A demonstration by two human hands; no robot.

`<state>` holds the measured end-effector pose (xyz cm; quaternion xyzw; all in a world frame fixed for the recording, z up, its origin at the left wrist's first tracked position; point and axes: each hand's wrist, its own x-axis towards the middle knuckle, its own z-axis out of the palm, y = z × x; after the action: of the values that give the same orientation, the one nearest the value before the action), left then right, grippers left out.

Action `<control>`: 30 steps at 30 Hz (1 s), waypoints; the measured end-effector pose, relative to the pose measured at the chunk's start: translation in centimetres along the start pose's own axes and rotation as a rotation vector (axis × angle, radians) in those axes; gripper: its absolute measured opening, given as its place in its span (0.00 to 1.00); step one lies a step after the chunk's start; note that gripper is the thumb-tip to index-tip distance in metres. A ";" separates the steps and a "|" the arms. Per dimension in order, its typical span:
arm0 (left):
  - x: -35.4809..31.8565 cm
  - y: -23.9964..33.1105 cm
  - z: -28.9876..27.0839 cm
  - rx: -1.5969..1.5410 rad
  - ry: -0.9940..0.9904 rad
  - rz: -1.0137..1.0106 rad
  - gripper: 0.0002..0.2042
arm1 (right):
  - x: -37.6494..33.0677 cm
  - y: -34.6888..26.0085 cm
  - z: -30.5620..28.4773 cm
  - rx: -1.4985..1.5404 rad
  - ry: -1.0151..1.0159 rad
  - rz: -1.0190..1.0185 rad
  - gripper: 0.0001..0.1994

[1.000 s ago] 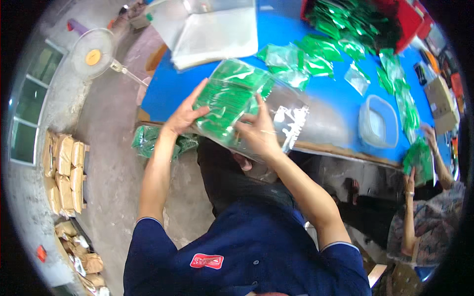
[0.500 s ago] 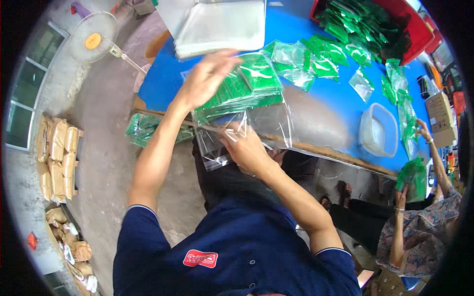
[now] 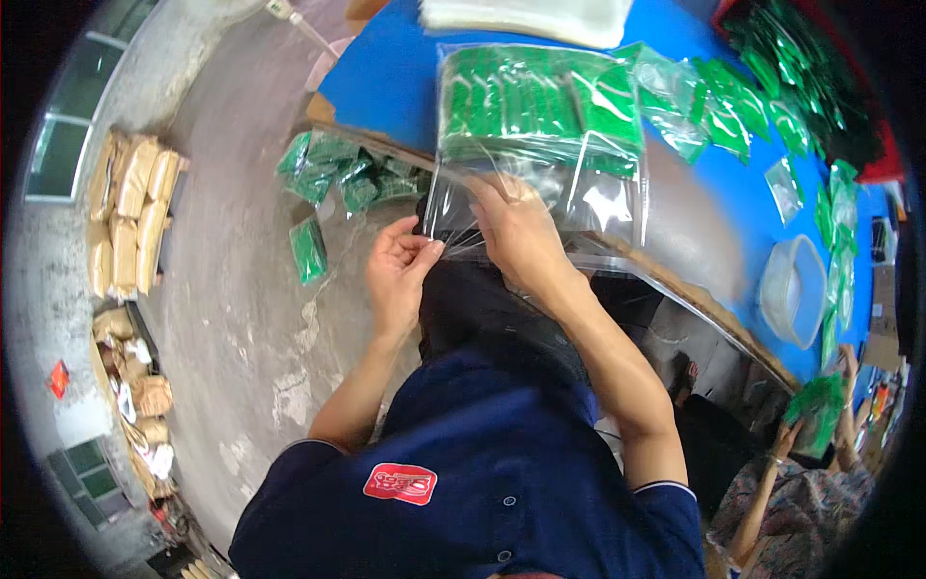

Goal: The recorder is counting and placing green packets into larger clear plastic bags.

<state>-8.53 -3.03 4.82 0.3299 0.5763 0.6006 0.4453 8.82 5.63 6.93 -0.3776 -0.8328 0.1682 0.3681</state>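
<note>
A large clear plastic bag (image 3: 612, 203) lies at the near edge of the table, its loose end hanging over toward me. Inside it, green packets (image 3: 516, 101) are packed side by side in a row. My left hand (image 3: 397, 275) pinches the left corner of the loose end between thumb and fingers. Close beside it, my right hand (image 3: 526, 232) grips the film in the middle of that end. Its fingertips are partly hidden by glare and folds of plastic.
Blue table (image 3: 386, 77) ahead, with a stack of clear bags (image 3: 526, 14) at its far side. Loose green packets (image 3: 723, 106) and a translucent tub (image 3: 793, 289) are to the right. A co-worker's hand (image 3: 786, 439) holds green packets. More packets (image 3: 352, 174) lie below the table's left edge.
My left hand has come down from on top of the packets to the bag's loose left corner. My right hand stays at the film. The view has shifted left.
</note>
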 end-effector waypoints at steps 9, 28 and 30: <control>0.2 0.8 -1.8 0.021 -0.192 -0.156 0.21 | -1.4 -1.4 0.3 0.372 -0.313 0.073 0.09; 17.8 3.4 6.6 0.762 -0.289 0.387 0.31 | -10.3 -2.9 -5.3 0.200 -0.401 0.124 0.09; 17.8 3.2 6.5 0.719 -0.292 0.458 0.29 | -19.0 0.3 -10.8 -0.131 -0.367 0.506 0.13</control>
<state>-10.02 15.99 6.69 0.6640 0.5916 0.3927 0.2345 25.41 -8.45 4.83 -0.5589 -0.7743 0.2655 0.1330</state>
